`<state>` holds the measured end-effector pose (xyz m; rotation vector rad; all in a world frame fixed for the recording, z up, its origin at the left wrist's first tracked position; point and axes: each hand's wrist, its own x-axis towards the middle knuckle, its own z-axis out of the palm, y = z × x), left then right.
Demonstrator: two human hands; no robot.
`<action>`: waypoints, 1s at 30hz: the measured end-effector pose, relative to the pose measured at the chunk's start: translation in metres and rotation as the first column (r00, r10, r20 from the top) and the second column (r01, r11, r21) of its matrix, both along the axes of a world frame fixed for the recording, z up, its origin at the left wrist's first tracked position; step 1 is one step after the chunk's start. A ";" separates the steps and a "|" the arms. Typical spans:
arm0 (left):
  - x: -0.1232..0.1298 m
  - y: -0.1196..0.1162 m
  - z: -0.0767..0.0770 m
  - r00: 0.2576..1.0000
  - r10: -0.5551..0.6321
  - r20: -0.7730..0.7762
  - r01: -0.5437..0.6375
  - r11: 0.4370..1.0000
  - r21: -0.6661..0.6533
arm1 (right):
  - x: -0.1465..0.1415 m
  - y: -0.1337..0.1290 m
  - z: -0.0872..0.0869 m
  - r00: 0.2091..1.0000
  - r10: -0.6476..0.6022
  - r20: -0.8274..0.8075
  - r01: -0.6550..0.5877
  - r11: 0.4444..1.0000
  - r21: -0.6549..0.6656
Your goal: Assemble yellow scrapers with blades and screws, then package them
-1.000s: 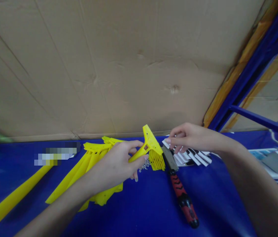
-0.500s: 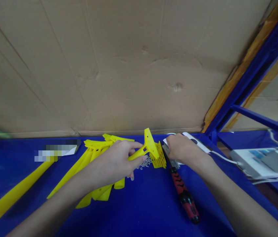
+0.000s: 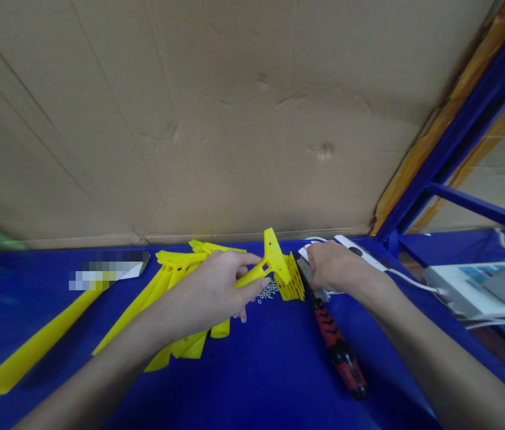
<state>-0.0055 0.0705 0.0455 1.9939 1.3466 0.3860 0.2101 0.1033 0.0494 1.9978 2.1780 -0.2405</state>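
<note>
Left hand (image 3: 210, 292) is clamped on a yellow plastic scraper handle (image 3: 265, 267), fingers wrapped round the shaft, T-shaped head tilted up and off the blue tabletop (image 3: 256, 370). Right hand (image 3: 330, 266) is curled down just right of the head, fingers closed over something in a small stack of blades (image 3: 319, 291) beside the head. Cannot tell whether it has actually pinched one; the fingertips are hidden under the knuckles. A loose pile of small screws (image 3: 268, 291) sits on the tabletop directly under the raised head, next to a ribbed yellow stack of parts (image 3: 292, 280) touching the head. More yellow handles (image 3: 176, 280) are fanned out under and behind the left forearm, one long one (image 3: 33, 346) lying apart at far left. A red-and-black screwdriver (image 3: 337, 352) lies on the tabletop near the right forearm, tip pointing toward the blades, untouched. A white cable unit (image 3: 360, 254) sits behind the right hand, cardboard wall (image 3: 234, 119) at the back, blue frame rail (image 3: 480, 206) at right. My read: this looks like scraper assembly, at the stage of fetching a blade for the held head; no fastener is in yet. Next move likely calls for one blade lifted clean off the stack, edge kept away from the fingers, then seated square in the head slot while the left hand keeps the handle steady. Screws and driver are both within reach.
</note>
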 end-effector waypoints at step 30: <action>-0.003 -0.013 0.005 0.994 -0.070 0.079 0.084 0.980 -0.182 | 0.057 -0.008 0.049 0.574 -0.076 -0.816 -0.063 0.989 -0.137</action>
